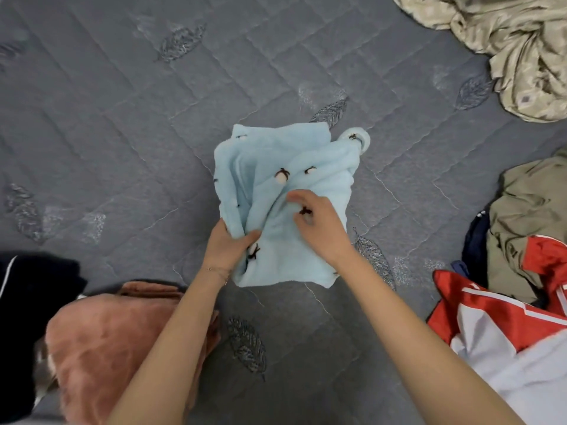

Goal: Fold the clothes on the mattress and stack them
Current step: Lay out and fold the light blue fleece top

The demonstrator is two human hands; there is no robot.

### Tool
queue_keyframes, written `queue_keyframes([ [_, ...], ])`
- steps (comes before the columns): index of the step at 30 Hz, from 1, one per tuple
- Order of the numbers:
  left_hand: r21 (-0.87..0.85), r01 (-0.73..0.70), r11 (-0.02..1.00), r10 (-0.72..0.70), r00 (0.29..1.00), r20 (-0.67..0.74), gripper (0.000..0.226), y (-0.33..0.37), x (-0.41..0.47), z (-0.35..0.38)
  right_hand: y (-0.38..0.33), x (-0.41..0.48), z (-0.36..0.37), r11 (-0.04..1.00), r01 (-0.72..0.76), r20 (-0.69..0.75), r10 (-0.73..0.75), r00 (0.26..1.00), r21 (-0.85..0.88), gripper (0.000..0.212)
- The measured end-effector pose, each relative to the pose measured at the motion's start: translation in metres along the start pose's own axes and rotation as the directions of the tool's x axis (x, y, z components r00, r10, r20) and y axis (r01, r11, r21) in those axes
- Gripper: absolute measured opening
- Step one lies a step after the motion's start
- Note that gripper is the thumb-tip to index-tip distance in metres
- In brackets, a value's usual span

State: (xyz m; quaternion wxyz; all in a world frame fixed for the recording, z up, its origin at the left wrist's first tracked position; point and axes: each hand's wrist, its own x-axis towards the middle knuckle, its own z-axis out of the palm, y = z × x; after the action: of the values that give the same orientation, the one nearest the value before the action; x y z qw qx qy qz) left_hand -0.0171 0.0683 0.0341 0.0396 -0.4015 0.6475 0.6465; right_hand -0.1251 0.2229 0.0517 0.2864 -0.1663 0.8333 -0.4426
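Now | left hand (228,244) grips blue garment (264,154) | right hand (320,223) pinches it

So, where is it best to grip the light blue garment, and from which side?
Probably by its two side edges, coming from the near end, as the left hand grips the left one. The light blue garment is a loose bundle with open folds on top; lifting there would likely undo it.

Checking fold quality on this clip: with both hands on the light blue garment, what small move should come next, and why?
Probably smooth the bunched ridge flat: the blue garment lies creased between the left hand gripping its edge and the right hand on top.
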Motion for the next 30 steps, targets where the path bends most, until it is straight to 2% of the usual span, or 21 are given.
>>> queue_keyframes([
  [2, -0.037, 0.002, 0.999, -0.002, 1.0, -0.024, 0.038, -0.004, 0.007, -0.015, 0.008, 0.001, -0.005, 0.969, 0.027, -0.106, -0.054, 0.993, -0.245, 0.044],
  [5, -0.039, 0.003, 0.999, -0.005, 0.999, -0.051, 0.04, -0.012, 0.017, -0.041, 0.019, 0.002, -0.012, 0.906, 0.001, -0.118, -0.056, 0.991, -0.422, 0.067],
  [8, -0.008, 0.079, 0.997, -0.079, 0.997, 0.0, 0.047, -0.02, 0.02, -0.053, 0.027, 0.003, -0.005, 0.869, -0.006, -0.045, -0.019, 0.999, -0.494, 0.079],
  [11, 0.083, 0.098, 0.992, -0.099, 0.995, 0.001, 0.069, -0.021, 0.018, -0.052, 0.033, 0.006, 0.011, 0.851, -0.02, 0.056, 0.058, 0.997, -0.524, 0.08],
  [13, 0.175, 0.022, 0.984, -0.006, 0.996, -0.092, 0.089, -0.015, 0.015, -0.045, 0.034, 0.01, 0.013, 0.846, -0.023, 0.076, 0.075, 0.994, -0.532, 0.078],
  [14, 0.29, -0.056, 0.955, 0.103, 0.983, -0.149, 0.091, -0.011, 0.012, -0.04, 0.035, 0.013, 0.012, 0.848, -0.021, 0.074, 0.07, 0.995, -0.529, 0.077],
  [16, 0.609, -0.213, 0.764, 0.375, 0.915, -0.15, 0.082, -0.003, 0.005, -0.025, 0.035, 0.018, 0.008, 0.854, -0.003, 0.063, 0.041, 0.997, -0.52, 0.072],
  [18, 0.76, -0.349, 0.549, 0.511, 0.859, 0.025, 0.069, 0.004, 0.004, -0.006, 0.035, 0.024, 0.004, 0.849, 0.021, 0.047, 0.004, 0.999, -0.529, 0.066],
  [20, 0.811, -0.444, 0.382, 0.516, 0.83, 0.211, 0.063, 0.002, 0.008, 0.013, 0.035, 0.03, 0.002, 0.844, 0.034, 0.035, -0.018, 0.999, -0.535, 0.062],
  [22, 0.849, -0.451, 0.275, 0.46, 0.837, 0.295, 0.063, -0.009, 0.017, 0.021, 0.036, 0.036, 0.0, 0.843, 0.065, 0.016, -0.067, 0.998, -0.535, 0.062],
  [25, 0.885, -0.376, 0.273, 0.372, 0.89, 0.264, 0.07, -0.031, 0.033, 0.015, 0.039, 0.051, -0.006, 0.824, 0.089, -0.054, -0.144, 0.988, -0.56, 0.068],
  [28, 0.886, -0.339, 0.315, 0.357, 0.908, 0.22, 0.074, -0.048, 0.042, 0.008, 0.044, 0.077, -0.013, 0.795, -0.003, -0.086, -0.062, 0.994, -0.607, 0.072],
  [30, 0.873, -0.32, 0.368, 0.345, 0.919, 0.191, 0.078, -0.055, 0.045, 0.006, 0.048, 0.093, -0.01, 0.775, -0.018, -0.031, -0.003, 1.0, -0.632, 0.072],
])
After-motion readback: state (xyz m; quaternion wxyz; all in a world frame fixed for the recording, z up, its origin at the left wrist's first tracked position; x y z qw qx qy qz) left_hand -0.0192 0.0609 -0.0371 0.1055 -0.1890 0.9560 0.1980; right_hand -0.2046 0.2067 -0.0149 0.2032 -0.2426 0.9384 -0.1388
